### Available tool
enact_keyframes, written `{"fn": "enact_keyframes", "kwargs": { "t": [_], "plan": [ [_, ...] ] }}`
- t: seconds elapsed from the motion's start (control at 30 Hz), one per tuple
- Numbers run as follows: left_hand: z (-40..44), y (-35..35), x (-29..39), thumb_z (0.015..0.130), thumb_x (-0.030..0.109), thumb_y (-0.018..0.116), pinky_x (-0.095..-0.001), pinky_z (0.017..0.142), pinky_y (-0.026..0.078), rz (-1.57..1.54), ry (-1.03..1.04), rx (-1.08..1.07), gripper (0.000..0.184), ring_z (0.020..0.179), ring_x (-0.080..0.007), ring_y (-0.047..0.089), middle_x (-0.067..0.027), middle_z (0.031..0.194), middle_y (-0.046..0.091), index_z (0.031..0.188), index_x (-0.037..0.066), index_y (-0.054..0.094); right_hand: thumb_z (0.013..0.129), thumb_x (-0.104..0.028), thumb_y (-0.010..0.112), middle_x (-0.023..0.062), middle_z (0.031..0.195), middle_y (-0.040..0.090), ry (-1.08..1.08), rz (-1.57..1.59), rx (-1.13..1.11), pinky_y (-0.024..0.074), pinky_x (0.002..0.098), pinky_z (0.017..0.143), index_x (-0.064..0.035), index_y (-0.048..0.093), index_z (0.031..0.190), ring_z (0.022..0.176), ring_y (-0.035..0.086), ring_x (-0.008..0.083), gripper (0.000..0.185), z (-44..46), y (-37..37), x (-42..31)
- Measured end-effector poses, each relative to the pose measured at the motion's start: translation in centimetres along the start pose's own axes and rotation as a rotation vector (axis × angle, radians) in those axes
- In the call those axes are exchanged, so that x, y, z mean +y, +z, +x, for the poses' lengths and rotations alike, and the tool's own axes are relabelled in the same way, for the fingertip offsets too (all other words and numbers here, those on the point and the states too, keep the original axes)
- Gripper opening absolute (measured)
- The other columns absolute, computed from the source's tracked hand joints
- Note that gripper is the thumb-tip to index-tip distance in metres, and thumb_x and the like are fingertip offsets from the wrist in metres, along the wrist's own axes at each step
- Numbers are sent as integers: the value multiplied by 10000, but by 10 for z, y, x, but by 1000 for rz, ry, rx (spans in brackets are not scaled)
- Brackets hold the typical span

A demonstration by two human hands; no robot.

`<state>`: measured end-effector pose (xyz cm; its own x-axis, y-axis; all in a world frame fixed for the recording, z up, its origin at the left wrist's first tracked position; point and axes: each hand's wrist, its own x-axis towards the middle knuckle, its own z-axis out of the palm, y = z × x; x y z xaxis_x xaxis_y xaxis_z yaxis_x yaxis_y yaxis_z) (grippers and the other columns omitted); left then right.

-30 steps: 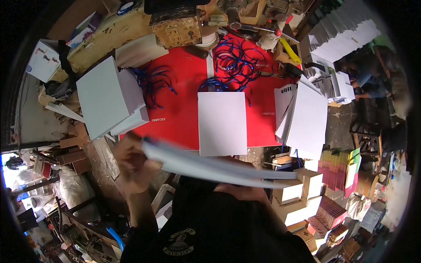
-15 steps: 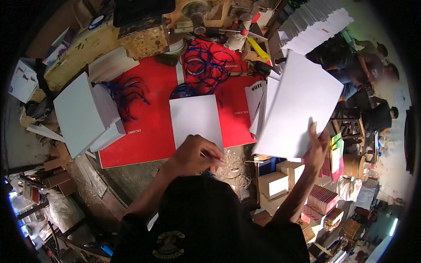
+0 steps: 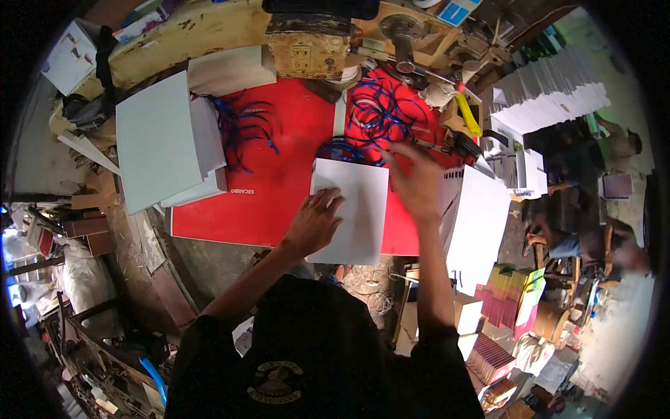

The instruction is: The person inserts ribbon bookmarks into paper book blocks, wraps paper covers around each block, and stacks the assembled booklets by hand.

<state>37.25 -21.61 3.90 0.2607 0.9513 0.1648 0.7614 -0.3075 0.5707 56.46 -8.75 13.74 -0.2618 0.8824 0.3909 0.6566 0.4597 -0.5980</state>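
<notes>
A white paper block (image 3: 359, 209) lies on the red board at the middle, its far edge beside a bundle of blue ribbons (image 3: 380, 112). My left hand (image 3: 314, 222) rests on the block's left part, fingers stretched over the paper. Above the block's far right corner, my right hand (image 3: 419, 183) is blurred by motion, with its fingers apart and nothing visible in them. To its right leans a large white block or sheet (image 3: 480, 227), apart from the hand.
The red board (image 3: 279, 202) carries a tall white stack (image 3: 157, 143) at left with more blue ribbons (image 3: 244, 129). A worn wooden block (image 3: 307, 47) and a yellow-handled tool (image 3: 467, 115) lie at the back. Cartons and several people are at right.
My right hand has let go of the large white block at right and moved left toward the ribbons. My left hand now lies on the middle block. The view has shifted.
</notes>
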Motion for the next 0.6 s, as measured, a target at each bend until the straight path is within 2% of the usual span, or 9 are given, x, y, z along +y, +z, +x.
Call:
{"fn": "enact_keyframes", "kwargs": {
  "t": [0.03, 0.07, 0.13, 0.27, 0.3, 0.4, 0.47, 0.57, 0.6],
  "plan": [
    [9, 3, -4, 853, 220, 668, -491, 1027, 384, 22, 9, -19, 547, 1271, -368, 434, -188, 1360, 462, 1316, 9, 468, 838, -143, 722, 147, 931, 704, 26, 69, -101, 517, 395, 776, -91, 717, 998, 878, 655, 330, 168, 12, 37, -1],
    [15, 4, -4, 853, 220, 668, -491, 1027, 384, 25, 0, -14, 547, 1271, -368, 434, -188, 1360, 462, 1316, 9, 468, 815, -82, 700, 131, 913, 691, -204, 205, -148, 498, 404, 836, -102, 725, 998, 887, 634, 330, 185, 28, 67, 0],
    [29, 6, -2, 855, 232, 670, -468, 1027, 377, 152, -4, -14, 603, 1253, -344, 432, -183, 1370, 442, 1339, -45, 439, 736, -1, 667, 88, 988, 639, -463, 122, -440, 458, 384, 935, -119, 731, 994, 1029, 568, 283, 291, 42, 113, 7],
    [43, 10, -4, 819, 280, 715, -466, 1007, 387, 124, -38, 25, 750, 1213, -359, 442, -225, 1371, 421, 1388, -75, 382, 703, -33, 641, 67, 997, 641, -750, -160, -658, 464, 367, 944, -107, 725, 864, 1045, 561, 264, 196, 63, 161, 18],
    [46, 10, -7, 837, 413, 687, -503, 946, 407, 161, -21, 17, 846, 1156, -432, 455, -289, 1394, 390, 1405, -100, 328, 703, -54, 627, 63, 996, 643, -816, -266, -782, 465, 364, 946, -111, 722, 806, 1036, 564, 262, 151, 68, 166, 25],
    [57, 6, -7, 761, 455, 755, -499, 944, 435, 148, -96, -28, 954, 1177, -444, 455, -294, 1379, 398, 1408, -98, 323, 684, -105, 664, -26, 1022, 677, -782, -388, -771, 473, 307, 953, -141, 748, 865, 1048, 554, 200, 203, 81, 132, 15],
    [63, 2, -5, 711, 419, 803, -463, 944, 458, 183, -125, -62, 979, 1204, -412, 454, -257, 1385, 393, 1405, -90, 336, 697, -130, 667, -27, 1070, 682, -827, -478, -741, 461, 343, 979, -144, 742, 884, 1084, 552, 198, 202, 81, 110, 28],
    [69, 0, 0, 656, 383, 856, -428, 955, 482, 215, -139, -108, 1014, 1260, -384, 436, -219, 1393, 387, 1402, -81, 350, 711, -122, 672, -13, 1124, 683, -772, -423, -403, 441, 435, 990, -150, 736, 937, 1162, 536, 211, 236, 83, 83, 53],
    [68, -1, 0, 650, 383, 862, -429, 964, 483, 205, -144, -117, 1019, 1288, -388, 419, -219, 1396, 386, 1402, -78, 351, 711, -122, 672, -13, 1124, 683, -759, -429, -398, 441, 435, 990, -150, 736, 937, 1162, 536, 211, 236, 84, 73, 62]
  ]
}}
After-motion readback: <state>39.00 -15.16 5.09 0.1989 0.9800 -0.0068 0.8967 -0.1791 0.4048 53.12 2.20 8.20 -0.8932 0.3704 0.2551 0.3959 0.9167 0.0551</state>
